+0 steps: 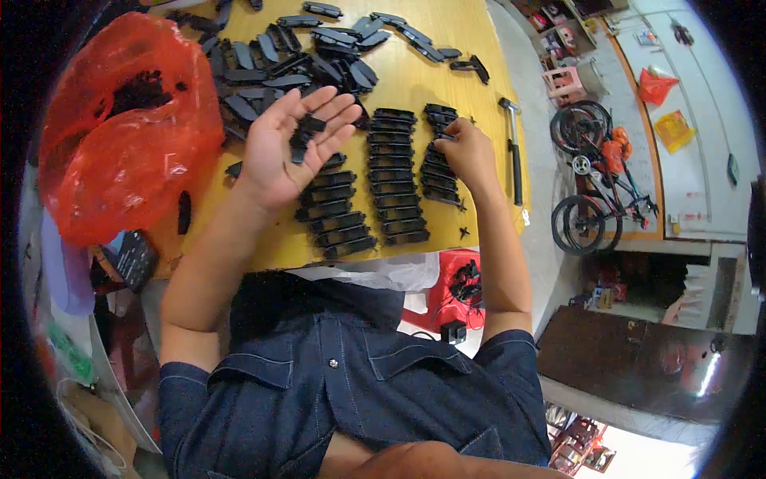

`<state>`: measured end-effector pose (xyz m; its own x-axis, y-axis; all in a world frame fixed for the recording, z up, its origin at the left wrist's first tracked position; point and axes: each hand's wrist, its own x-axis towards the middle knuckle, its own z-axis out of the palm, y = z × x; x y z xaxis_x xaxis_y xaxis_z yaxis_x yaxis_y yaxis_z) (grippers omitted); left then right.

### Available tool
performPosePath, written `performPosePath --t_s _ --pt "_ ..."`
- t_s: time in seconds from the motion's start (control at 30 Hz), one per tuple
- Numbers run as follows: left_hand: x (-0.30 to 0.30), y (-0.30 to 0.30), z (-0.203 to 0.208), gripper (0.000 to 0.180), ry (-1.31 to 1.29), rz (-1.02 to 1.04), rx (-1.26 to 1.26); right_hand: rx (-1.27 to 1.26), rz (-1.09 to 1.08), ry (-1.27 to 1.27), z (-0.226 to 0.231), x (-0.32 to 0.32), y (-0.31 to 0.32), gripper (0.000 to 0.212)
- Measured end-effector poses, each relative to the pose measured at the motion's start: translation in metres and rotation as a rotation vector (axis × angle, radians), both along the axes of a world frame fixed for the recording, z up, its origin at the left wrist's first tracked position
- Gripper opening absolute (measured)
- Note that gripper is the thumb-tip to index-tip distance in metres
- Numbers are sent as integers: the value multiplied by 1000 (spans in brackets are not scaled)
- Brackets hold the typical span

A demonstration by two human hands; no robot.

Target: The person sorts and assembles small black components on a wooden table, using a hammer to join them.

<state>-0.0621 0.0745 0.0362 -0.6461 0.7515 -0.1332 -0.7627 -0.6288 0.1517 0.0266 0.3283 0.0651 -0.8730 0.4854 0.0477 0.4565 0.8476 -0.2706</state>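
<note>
My left hand [291,148] is turned palm up over the table, fingers slightly curled. Several small black plastic pieces [302,137] lie in its palm. At the right, my right hand [465,148] is closed, thumb and fingertips together over a short row of black plastic parts [440,177]; what they pinch is too small to make out. A longer row of the same parts [395,184] runs down the middle, and a third row [339,211] lies partly behind my left hand.
A pile of loose black parts [319,60] covers the far left of the yellow table [455,24]. A red plastic bag [132,184] stands at the left. By the right edge lies a hammer [515,160]; small black crosses [464,232] are near the front. Bicycles [594,172] stand beyond.
</note>
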Motion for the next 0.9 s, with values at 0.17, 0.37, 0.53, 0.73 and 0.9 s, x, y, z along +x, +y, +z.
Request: performPosePath --t_s 0.17,0.37,0.53,0.73,0.9 --pt "5 4 11 46 -14 5 -53 -241 470 404 16 -13 -84 17" --pt "7 3 9 45 22 18 -289 -257 557 315 15 -30 -130 21" --pt "8 11 -7 42 -13 -32 -71 -457 482 346 23 -21 -133 14" --pt "8 1 4 39 -107 55 -78 -399 416 380 13 -14 -111 15" --pt "10 6 8 39 -90 58 -103 -807 182 468 13 13 -68 7"
